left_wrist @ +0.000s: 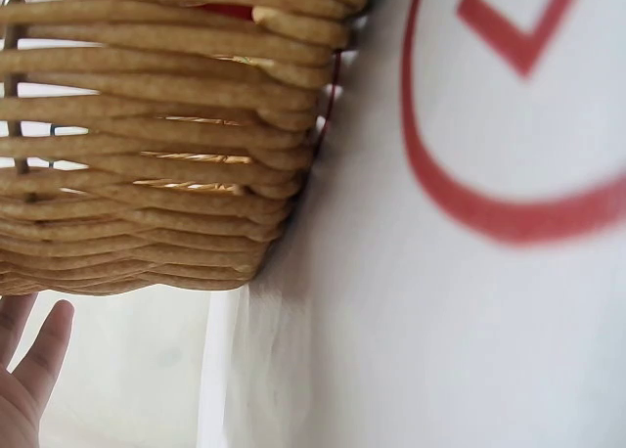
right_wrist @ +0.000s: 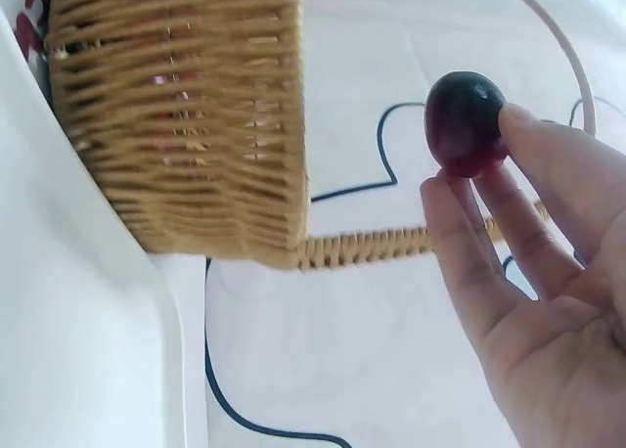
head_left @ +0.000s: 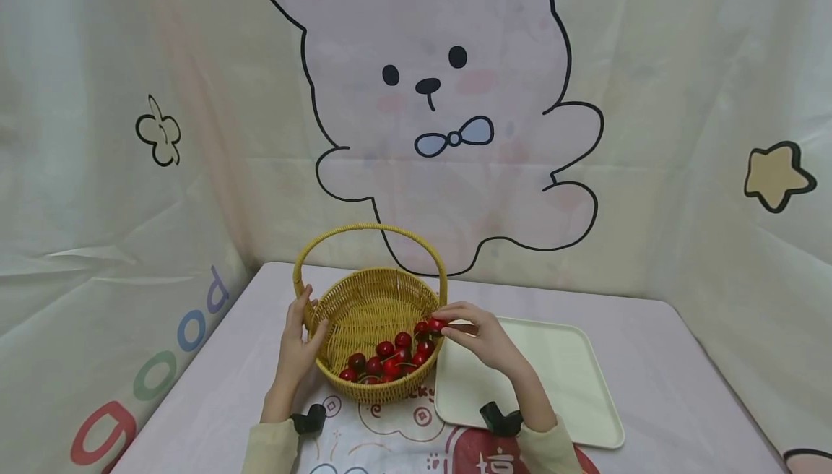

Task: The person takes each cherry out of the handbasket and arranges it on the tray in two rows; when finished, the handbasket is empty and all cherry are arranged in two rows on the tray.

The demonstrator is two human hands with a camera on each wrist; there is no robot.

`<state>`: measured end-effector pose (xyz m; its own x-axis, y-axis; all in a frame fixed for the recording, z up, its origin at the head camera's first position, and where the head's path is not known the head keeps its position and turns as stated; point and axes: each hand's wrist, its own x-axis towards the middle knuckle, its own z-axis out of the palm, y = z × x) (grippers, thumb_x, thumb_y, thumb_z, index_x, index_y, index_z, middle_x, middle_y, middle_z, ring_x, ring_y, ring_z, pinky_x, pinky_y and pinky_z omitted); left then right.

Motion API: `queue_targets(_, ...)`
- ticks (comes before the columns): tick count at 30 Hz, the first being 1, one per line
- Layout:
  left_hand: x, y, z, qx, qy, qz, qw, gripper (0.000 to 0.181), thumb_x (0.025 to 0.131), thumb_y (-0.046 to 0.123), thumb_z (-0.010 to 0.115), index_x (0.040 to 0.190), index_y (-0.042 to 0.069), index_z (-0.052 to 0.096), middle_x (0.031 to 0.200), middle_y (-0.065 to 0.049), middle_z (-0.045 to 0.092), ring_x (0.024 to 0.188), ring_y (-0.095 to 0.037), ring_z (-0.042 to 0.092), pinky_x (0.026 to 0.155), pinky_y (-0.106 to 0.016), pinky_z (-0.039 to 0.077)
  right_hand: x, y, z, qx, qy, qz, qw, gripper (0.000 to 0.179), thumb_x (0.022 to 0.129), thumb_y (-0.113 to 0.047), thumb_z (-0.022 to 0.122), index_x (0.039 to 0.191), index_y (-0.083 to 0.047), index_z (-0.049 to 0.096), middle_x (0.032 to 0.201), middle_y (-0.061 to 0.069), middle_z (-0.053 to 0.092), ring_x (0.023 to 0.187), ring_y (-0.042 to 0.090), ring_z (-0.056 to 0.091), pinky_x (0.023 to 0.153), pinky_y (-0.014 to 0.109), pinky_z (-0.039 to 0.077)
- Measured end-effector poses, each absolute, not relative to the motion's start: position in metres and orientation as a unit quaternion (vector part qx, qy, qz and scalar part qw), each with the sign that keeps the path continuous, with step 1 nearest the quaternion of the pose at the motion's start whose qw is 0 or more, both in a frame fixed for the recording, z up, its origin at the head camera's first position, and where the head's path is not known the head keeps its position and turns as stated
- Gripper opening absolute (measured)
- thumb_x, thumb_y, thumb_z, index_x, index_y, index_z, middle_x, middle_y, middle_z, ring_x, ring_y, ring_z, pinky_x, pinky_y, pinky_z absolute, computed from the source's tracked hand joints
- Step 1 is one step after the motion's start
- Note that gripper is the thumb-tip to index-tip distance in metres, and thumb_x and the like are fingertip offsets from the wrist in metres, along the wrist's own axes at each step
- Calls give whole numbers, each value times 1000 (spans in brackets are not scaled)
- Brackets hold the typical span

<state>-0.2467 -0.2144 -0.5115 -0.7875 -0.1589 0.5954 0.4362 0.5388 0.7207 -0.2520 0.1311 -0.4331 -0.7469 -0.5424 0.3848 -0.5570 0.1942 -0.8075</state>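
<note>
A yellow wicker basket point(head_left: 370, 300) with a tall arched handle point(head_left: 364, 227) stands on the table, several dark red cherries point(head_left: 391, 367) gathered in its front right part. At the basket's left side my left hand point(head_left: 299, 347) holds the rim by the handle's foot, thumb toward the inside. In the left wrist view only some of its fingers point(left_wrist: 44, 355) show, beside the weave. Over the right rim, my right hand point(head_left: 481, 337) pinches one cherry point(right_wrist: 466, 125) between thumb and fingertips, raised above the basket's edge in the right wrist view.
A pale rectangular tray point(head_left: 533, 373) lies right of the basket, its left edge close to it. The table point(head_left: 650, 358) has a printed white cover with red drawings. Behind it hangs a curtain point(head_left: 650, 170) with a cartoon animal.
</note>
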Motion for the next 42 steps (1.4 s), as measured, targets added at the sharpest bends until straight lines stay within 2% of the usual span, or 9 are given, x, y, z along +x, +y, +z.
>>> queue_targets(3, -246, -214, -511, -83, -820, -472, 313, 74, 84, 4, 65, 146, 22, 28, 139, -12, 37, 119, -37, 48, 94, -63, 36, -253, 137, -434, 354, -777, 521, 15, 30, 88, -12, 61, 117, -6, 63, 116, 9, 60, 107, 22, 58, 85, 29, 51)
queue_targets(8, -248, -215, -512, -84, -819, -472, 313, 72, 84, 3, 64, 145, 18, 29, 139, -12, 36, 119, -37, 48, 93, -63, 36, -256, 146, -434, 350, -783, 513, 26, 29, 87, -4, 60, 116, -2, 63, 117, 12, 59, 108, 24, 57, 85, 33, 52)
queue_targets(14, -247, -215, -511, -83, -820, -473, 313, 73, 85, 4, 64, 146, 23, 28, 139, -12, 37, 119, -36, 49, 94, -61, 36, -256, 156, -432, 352, -787, 507, 18, 28, 88, -7, 61, 116, -5, 63, 116, 12, 60, 106, 24, 58, 86, 27, 51)
queue_targets(19, -248, -216, -510, -85, -820, -470, 314, 74, 85, 5, 64, 146, 25, 28, 140, -10, 36, 119, -36, 49, 95, -61, 36, -259, 163, -432, 342, -783, 520, 10, 28, 88, -13, 61, 116, -8, 64, 116, 10, 60, 105, 24, 59, 87, 26, 50)
queue_targets(24, -247, -216, -509, -85, -821, -470, 313, 72, 85, 5, 64, 146, 23, 28, 140, -11, 36, 119, -35, 49, 94, -61, 37, -267, 166, -443, 321, -793, 517, 0, 28, 88, -14, 62, 115, -7, 64, 114, 9, 61, 104, 25, 60, 86, 26, 50)
queue_targets(33, -249, -215, -510, -82, -824, -470, 305, 72, 86, 5, 62, 146, 22, 27, 140, -12, 35, 120, -35, 48, 96, -58, 37, -279, 171, -469, 299, -807, 508, -20, 29, 88, -9, 62, 115, 1, 62, 114, 16, 61, 103, 33, 59, 83, 28, 52)
queue_targets(42, -248, -214, -511, -74, -826, -470, 303, 74, 86, 5, 62, 146, 28, 27, 140, -10, 36, 120, -34, 48, 95, -59, 37, -289, 169, -490, 308, -821, 480, -21, 27, 88, -5, 60, 113, 5, 62, 112, 21, 60, 97, 35, 61, 80, 32, 54)
